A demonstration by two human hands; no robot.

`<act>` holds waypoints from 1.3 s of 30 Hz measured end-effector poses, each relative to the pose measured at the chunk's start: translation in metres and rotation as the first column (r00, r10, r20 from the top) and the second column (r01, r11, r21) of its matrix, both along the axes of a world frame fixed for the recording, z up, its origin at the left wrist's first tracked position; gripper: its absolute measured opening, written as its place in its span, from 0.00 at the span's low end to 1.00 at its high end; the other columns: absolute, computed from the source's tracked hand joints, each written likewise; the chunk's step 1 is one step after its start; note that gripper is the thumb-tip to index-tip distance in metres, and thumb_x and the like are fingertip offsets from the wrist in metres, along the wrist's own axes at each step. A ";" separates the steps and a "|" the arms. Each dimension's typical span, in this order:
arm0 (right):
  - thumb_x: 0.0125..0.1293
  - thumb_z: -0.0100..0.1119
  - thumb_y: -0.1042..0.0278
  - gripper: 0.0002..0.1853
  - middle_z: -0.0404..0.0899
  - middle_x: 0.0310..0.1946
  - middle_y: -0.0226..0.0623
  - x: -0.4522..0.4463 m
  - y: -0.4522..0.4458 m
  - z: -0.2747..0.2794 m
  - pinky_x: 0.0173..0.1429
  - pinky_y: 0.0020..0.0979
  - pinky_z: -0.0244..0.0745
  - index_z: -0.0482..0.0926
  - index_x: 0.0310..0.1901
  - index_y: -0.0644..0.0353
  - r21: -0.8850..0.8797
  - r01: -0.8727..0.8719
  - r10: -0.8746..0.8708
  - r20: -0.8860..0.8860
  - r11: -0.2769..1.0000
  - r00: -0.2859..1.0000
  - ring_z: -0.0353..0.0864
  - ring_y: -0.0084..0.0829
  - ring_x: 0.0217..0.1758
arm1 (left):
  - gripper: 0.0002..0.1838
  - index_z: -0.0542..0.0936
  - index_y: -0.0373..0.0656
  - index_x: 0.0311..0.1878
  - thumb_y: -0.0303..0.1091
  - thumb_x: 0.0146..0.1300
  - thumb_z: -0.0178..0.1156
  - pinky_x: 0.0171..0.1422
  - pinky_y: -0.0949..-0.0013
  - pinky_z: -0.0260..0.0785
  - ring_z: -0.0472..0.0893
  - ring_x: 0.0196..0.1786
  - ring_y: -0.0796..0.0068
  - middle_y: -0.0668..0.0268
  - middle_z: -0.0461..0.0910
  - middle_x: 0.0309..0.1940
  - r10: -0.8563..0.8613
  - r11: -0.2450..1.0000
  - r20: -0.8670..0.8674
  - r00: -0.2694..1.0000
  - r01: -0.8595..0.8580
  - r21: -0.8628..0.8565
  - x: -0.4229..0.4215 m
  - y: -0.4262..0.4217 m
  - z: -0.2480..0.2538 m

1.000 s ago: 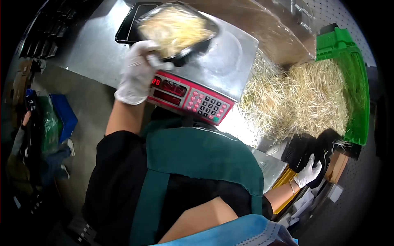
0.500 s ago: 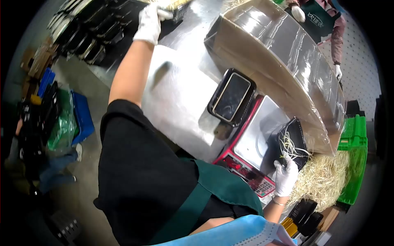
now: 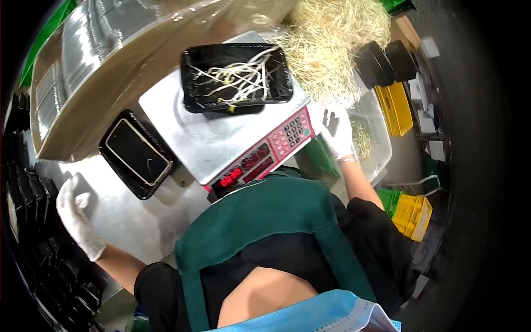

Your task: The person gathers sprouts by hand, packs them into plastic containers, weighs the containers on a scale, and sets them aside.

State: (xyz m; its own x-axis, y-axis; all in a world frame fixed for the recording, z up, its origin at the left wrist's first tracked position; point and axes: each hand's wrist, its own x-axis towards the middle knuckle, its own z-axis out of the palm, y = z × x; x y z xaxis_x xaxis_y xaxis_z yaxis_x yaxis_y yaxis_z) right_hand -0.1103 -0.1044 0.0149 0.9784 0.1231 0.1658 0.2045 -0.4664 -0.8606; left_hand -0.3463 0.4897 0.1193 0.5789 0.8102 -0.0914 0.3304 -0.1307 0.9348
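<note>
A black plastic tray [image 3: 199,91] holding a few white bean sprouts [image 3: 243,80] sits on the metal plate of a red digital scale [image 3: 215,144], whose display glows red. My right hand [image 3: 338,135], in a white glove, is just right of the scale's keypad, beside the big heap of sprouts [image 3: 326,50]. Its fingers look spread, and nothing shows in them. At the left, my gloved left hand [image 3: 79,221] hovers over the metal table, fingers apart and holding nothing. Between it and the scale, a phone [image 3: 138,152] lies on another black tray [image 3: 105,145].
Stacked black trays [image 3: 38,205] line the left side. Behind the scale stands a large carton lined with clear plastic [image 3: 99,99]. On the right are a translucent bin [image 3: 379,127], a yellow container [image 3: 394,110] and some black tubs [image 3: 376,63].
My view has swung toward the scale. My left hand has let go of the filled tray by the stacks. My right hand has moved off the tray on the scale toward the sprout heap.
</note>
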 end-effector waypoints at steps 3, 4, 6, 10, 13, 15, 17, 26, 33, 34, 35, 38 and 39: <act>0.47 0.75 0.59 0.53 0.60 0.68 0.53 0.009 0.001 -0.017 0.75 0.44 0.54 0.54 0.72 0.62 -0.681 0.099 0.146 0.292 0.725 0.945 0.59 0.52 0.72 | 0.23 0.69 0.36 0.66 0.33 0.70 0.54 0.54 0.75 0.72 0.80 0.43 0.78 0.56 0.77 0.58 -0.195 0.978 0.116 0.974 0.202 -0.050 0.027 -0.071 -0.002; 0.44 0.77 0.55 0.57 0.58 0.70 0.55 0.028 0.001 -0.015 0.76 0.45 0.52 0.52 0.73 0.62 -0.680 0.122 0.129 0.307 0.723 0.943 0.57 0.54 0.73 | 0.24 0.67 0.36 0.68 0.30 0.69 0.52 0.59 0.72 0.71 0.80 0.51 0.71 0.50 0.74 0.60 -0.269 0.961 0.142 0.953 0.276 -0.034 0.043 -0.102 0.008; 0.41 0.78 0.50 0.61 0.58 0.70 0.53 0.073 0.002 -0.001 0.77 0.45 0.51 0.51 0.74 0.62 -0.719 0.114 0.188 0.326 0.686 0.927 0.55 0.53 0.74 | 0.37 0.59 0.35 0.72 0.29 0.62 0.63 0.72 0.63 0.61 0.71 0.66 0.63 0.47 0.65 0.68 -0.405 0.875 0.270 0.874 0.456 -0.162 0.071 -0.118 -0.008; 0.35 0.80 0.49 0.65 0.55 0.73 0.46 0.168 0.006 0.021 0.76 0.44 0.50 0.50 0.75 0.54 -0.814 -0.035 0.467 0.297 0.580 0.833 0.52 0.52 0.75 | 0.42 0.56 0.33 0.74 0.19 0.52 0.56 0.76 0.64 0.54 0.66 0.70 0.63 0.52 0.63 0.70 -0.384 0.921 0.281 0.880 0.385 0.052 0.156 -0.185 -0.024; 0.39 0.77 0.57 0.58 0.71 0.62 0.46 0.216 0.021 0.040 0.69 0.38 0.63 0.54 0.74 0.51 -0.861 -0.266 0.553 0.022 0.435 0.833 0.68 0.44 0.66 | 0.41 0.68 0.29 0.66 0.20 0.38 0.50 0.64 0.72 0.66 0.76 0.58 0.68 0.56 0.74 0.61 -0.196 0.895 0.389 0.900 0.326 -0.303 0.198 -0.213 -0.028; 0.42 0.74 0.61 0.48 0.81 0.47 0.45 0.268 0.000 0.010 0.61 0.32 0.73 0.64 0.69 0.55 -0.800 -0.426 0.768 0.066 0.422 0.637 0.80 0.36 0.56 | 0.40 0.67 0.29 0.66 0.17 0.40 0.49 0.57 0.73 0.72 0.80 0.48 0.69 0.56 0.79 0.52 -0.069 0.914 0.482 0.873 0.249 -0.321 0.209 -0.233 -0.026; 0.43 0.73 0.62 0.45 0.81 0.50 0.45 0.302 -0.017 0.020 0.61 0.33 0.72 0.66 0.67 0.56 -0.521 -0.676 0.786 -0.015 0.521 0.617 0.79 0.36 0.57 | 0.36 0.66 0.29 0.67 0.14 0.47 0.47 0.50 0.74 0.74 0.78 0.38 0.74 0.60 0.79 0.42 0.140 0.878 0.531 0.836 0.143 -0.456 0.206 -0.268 -0.013; 0.45 0.70 0.33 0.57 0.67 0.66 0.53 0.366 -0.004 0.048 0.73 0.38 0.61 0.58 0.72 0.60 -0.600 -0.732 0.943 0.134 0.323 0.306 0.68 0.48 0.68 | 0.19 0.75 0.34 0.51 0.17 0.55 0.49 0.45 0.69 0.75 0.79 0.38 0.69 0.60 0.78 0.36 0.535 0.837 0.418 0.735 -0.390 -0.385 0.180 -0.307 -0.055; 0.48 0.74 0.60 0.59 0.51 0.75 0.46 0.459 -0.056 0.103 0.77 0.42 0.51 0.41 0.76 0.56 -0.991 0.136 0.743 0.102 0.015 0.662 0.53 0.40 0.78 | 0.27 0.68 0.32 0.64 0.29 0.62 0.60 0.65 0.61 0.67 0.75 0.58 0.62 0.54 0.71 0.60 0.549 0.658 0.400 0.734 -0.675 0.334 0.221 -0.446 0.037; 0.54 0.69 0.64 0.56 0.48 0.76 0.45 0.460 -0.058 0.089 0.77 0.43 0.48 0.39 0.76 0.55 -0.970 0.225 0.757 0.075 -0.096 0.650 0.51 0.39 0.78 | 0.26 0.69 0.32 0.64 0.27 0.62 0.58 0.64 0.60 0.68 0.75 0.59 0.60 0.53 0.72 0.60 0.416 0.696 0.490 0.766 -0.615 0.371 0.226 -0.462 0.040; 0.60 0.58 0.71 0.48 0.51 0.75 0.44 0.496 -0.062 0.041 0.77 0.43 0.48 0.39 0.77 0.51 -0.912 0.355 0.839 0.352 0.206 0.416 0.52 0.40 0.78 | 0.27 0.70 0.33 0.64 0.24 0.59 0.57 0.65 0.59 0.68 0.75 0.60 0.58 0.52 0.72 0.60 0.128 0.718 0.309 0.942 -0.303 0.627 0.234 -0.468 0.035; 0.62 0.53 0.75 0.46 0.53 0.74 0.44 0.512 -0.038 0.065 0.76 0.45 0.50 0.38 0.77 0.47 -0.944 0.191 0.817 0.330 0.270 0.473 0.54 0.41 0.77 | 0.34 0.70 0.35 0.64 0.22 0.50 0.66 0.72 0.58 0.61 0.70 0.67 0.49 0.43 0.68 0.64 -0.317 0.655 -0.117 0.941 0.306 0.691 0.306 -0.515 -0.003; 0.61 0.59 0.67 0.49 0.54 0.74 0.44 0.518 -0.025 0.085 0.75 0.44 0.51 0.37 0.77 0.44 -0.949 0.186 0.764 0.314 0.253 0.564 0.54 0.41 0.77 | 0.42 0.64 0.34 0.68 0.24 0.47 0.69 0.74 0.57 0.58 0.65 0.70 0.45 0.41 0.62 0.67 -0.411 0.651 -0.219 0.885 0.453 0.608 0.326 -0.520 -0.022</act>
